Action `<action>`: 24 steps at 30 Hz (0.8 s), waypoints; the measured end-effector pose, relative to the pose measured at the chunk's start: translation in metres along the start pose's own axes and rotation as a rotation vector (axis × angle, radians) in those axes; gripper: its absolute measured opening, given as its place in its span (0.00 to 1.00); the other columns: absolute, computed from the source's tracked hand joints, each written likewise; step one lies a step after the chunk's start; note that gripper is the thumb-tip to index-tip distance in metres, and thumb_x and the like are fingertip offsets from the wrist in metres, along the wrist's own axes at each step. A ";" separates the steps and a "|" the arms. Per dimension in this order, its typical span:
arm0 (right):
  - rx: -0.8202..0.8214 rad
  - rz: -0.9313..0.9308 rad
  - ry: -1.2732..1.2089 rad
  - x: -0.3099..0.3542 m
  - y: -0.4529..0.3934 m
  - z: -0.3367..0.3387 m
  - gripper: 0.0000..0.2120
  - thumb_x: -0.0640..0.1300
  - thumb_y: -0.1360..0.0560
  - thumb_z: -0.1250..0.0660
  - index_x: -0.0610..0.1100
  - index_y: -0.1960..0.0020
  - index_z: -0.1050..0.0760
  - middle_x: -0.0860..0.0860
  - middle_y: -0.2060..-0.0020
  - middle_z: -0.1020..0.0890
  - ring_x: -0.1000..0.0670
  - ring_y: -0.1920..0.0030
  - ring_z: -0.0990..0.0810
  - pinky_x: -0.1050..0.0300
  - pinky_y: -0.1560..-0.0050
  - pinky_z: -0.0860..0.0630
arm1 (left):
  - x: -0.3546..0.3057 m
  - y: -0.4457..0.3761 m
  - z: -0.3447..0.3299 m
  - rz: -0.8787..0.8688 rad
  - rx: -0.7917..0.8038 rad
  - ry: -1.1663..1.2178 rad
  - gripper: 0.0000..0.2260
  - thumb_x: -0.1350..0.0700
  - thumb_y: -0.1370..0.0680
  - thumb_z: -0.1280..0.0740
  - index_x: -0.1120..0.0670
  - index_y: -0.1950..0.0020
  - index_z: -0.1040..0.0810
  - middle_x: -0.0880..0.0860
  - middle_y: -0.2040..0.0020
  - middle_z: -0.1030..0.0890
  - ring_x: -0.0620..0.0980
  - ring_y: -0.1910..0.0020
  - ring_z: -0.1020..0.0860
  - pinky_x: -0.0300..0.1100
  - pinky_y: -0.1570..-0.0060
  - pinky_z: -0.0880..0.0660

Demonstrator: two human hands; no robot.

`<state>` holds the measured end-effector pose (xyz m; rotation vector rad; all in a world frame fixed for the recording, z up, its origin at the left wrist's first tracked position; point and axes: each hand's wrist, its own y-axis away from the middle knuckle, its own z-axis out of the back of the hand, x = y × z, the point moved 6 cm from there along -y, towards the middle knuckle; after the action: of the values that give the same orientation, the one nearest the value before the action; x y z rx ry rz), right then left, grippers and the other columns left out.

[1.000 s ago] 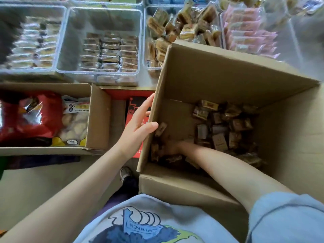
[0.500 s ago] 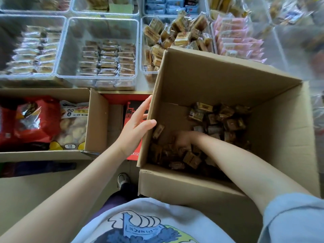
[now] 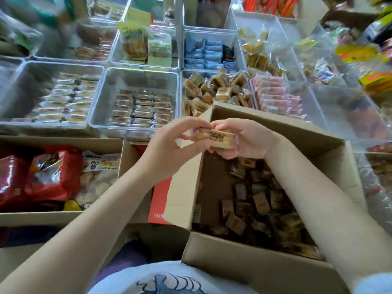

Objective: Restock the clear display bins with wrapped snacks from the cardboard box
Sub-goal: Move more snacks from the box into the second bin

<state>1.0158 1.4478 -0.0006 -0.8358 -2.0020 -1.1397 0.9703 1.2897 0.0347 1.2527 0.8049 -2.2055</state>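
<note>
Holding one wrapped snack at centre frame, both hands meet above the far left corner of the cardboard box. The right hand cups the snack from the right with curled fingers; the left hand pinches the wrapper's left end between thumb and fingertips. The snack is a tan block in clear film with dark print on its face.

The cardboard box fills the lower right of the frame, with loose brown wrapped snacks on its floor. Its left flap stands upright directly below the hands, between the left forearm and the box interior.

Just beyond the hands, at upper centre, a clear display bin holds a heap of similar tan snacks. Left of it, a clear bin holds flat rows of dark wrapped bars, and a further bin at the far left holds pale wrapped pieces. Right of the tan heap, pink wrapped packets stand in rows. A bin of blue packets sits behind, toward the top of the frame.

At lower left, a second open carton contains red bags and a clear bag of round biscuits. A red box sits between the two cartons. The upper right corner is blurred; its contents cannot be identified.
</note>
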 end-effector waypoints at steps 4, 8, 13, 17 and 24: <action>-0.031 -0.043 0.159 0.021 -0.051 -0.028 0.25 0.56 0.15 0.53 0.39 0.35 0.26 0.37 0.49 0.23 0.48 0.67 0.25 0.58 0.67 0.30 | 0.038 0.001 0.060 0.229 -0.179 0.179 0.11 0.49 0.23 0.30 0.50 0.43 0.18 0.48 0.52 0.15 0.44 0.54 0.17 0.42 0.61 0.18; -0.044 -0.195 0.189 0.027 -0.114 -0.049 0.36 0.67 0.19 0.52 0.37 0.31 0.28 0.40 0.51 0.22 0.47 0.63 0.23 0.57 0.64 0.26 | 0.089 0.007 0.114 0.451 -0.243 0.243 0.08 0.45 0.22 0.30 0.48 0.52 0.16 0.50 0.62 0.15 0.42 0.70 0.22 0.39 0.72 0.26; -0.103 -0.319 0.245 0.028 -0.214 -0.081 0.28 0.60 0.16 0.47 0.38 0.35 0.25 0.42 0.57 0.22 0.47 0.64 0.23 0.56 0.63 0.25 | 0.151 0.018 0.193 0.534 -0.270 0.240 0.08 0.47 0.23 0.29 0.50 0.58 0.17 0.47 0.67 0.17 0.40 0.70 0.21 0.37 0.74 0.26; -0.137 -0.363 0.236 0.026 -0.299 -0.105 0.26 0.60 0.18 0.44 0.39 0.36 0.24 0.42 0.55 0.20 0.45 0.58 0.21 0.52 0.56 0.23 | 0.212 0.034 0.260 0.582 -0.275 0.205 0.08 0.44 0.24 0.30 0.47 0.55 0.17 0.48 0.62 0.16 0.46 0.63 0.18 0.44 0.67 0.20; -0.292 -0.248 0.336 0.043 -0.439 -0.144 0.17 0.57 0.20 0.36 0.44 0.43 0.21 0.39 0.50 0.19 0.44 0.54 0.21 0.51 0.50 0.22 | 0.310 0.053 0.362 0.654 -0.456 0.203 0.02 0.51 0.21 0.28 0.45 0.53 0.16 0.45 0.60 0.15 0.45 0.60 0.17 0.42 0.60 0.20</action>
<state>0.6793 1.1480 -0.1101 -0.4968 -1.7146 -1.6258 0.6437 0.9670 -0.1020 1.2782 0.7721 -1.3090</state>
